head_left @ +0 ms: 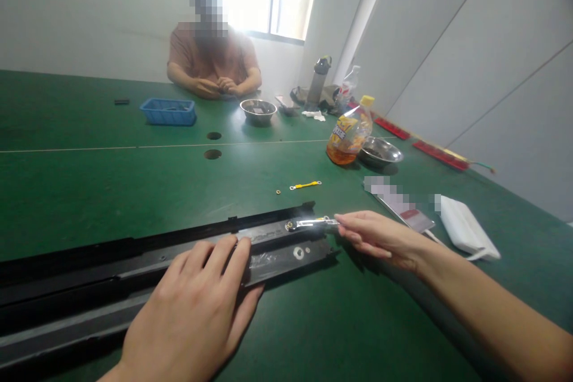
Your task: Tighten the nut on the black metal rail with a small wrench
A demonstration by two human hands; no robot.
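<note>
left hand (192, 292): clasping the black rail (268, 265) from above
right hand (367, 233): pinching the silver wrench (313, 222) by its handle end
silver wrench: head down on the black rail, near the right end
yellow cable (305, 185): flat on the green table (358, 322), beyond the black rail

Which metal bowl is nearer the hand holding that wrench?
The metal bowl beside the yellow-capped bottle is nearer the right hand; the other metal bowl sits farther back, near the seated person.

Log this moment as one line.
left hand: holding black rail | right hand: holding wrench, head over rail's right end | beyond rail: yellow lead, small ring
</note>
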